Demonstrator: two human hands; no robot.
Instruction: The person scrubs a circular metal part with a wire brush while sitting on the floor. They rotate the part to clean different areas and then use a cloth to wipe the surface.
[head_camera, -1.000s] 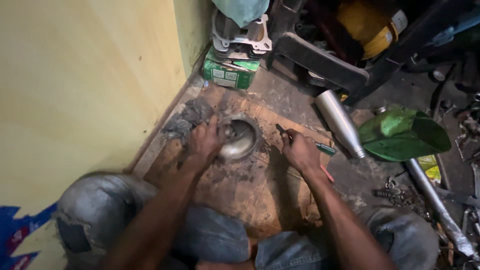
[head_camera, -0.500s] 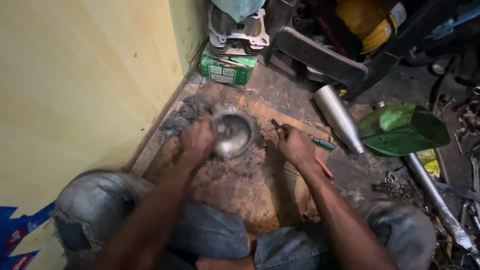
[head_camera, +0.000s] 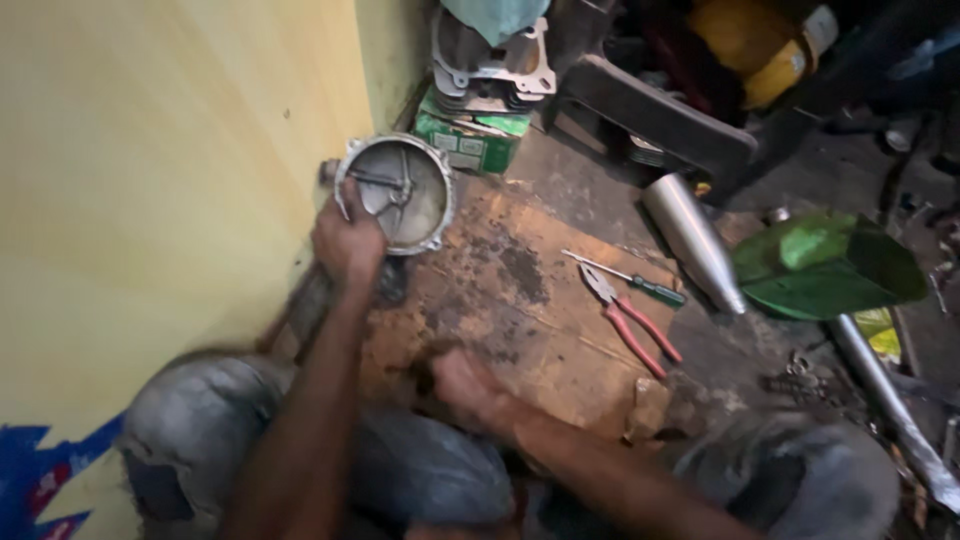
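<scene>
Gripping the round metal cover (head_camera: 397, 192) by its rim, the left hand (head_camera: 347, 240) has lifted it beside the wall; the right hand (head_camera: 462, 388), blurred, perhaps loosely closed, has left the pliers (head_camera: 628, 318).

Red-handled pliers (head_camera: 628, 318) beside green-handled screwdriver (head_camera: 630, 281) on stained cardboard (head_camera: 520, 300); silver cone (head_camera: 692, 242), green funnel (head_camera: 825, 265) right.

**Blur and cut-offs**

The right hand (head_camera: 462, 388) is smearing with motion blur, its grip unreadable. The left hand (head_camera: 347, 243) is covering the round metal cover's (head_camera: 397, 192) lower-left rim. The steel pipe (head_camera: 890, 405) is running off the right edge.
</scene>
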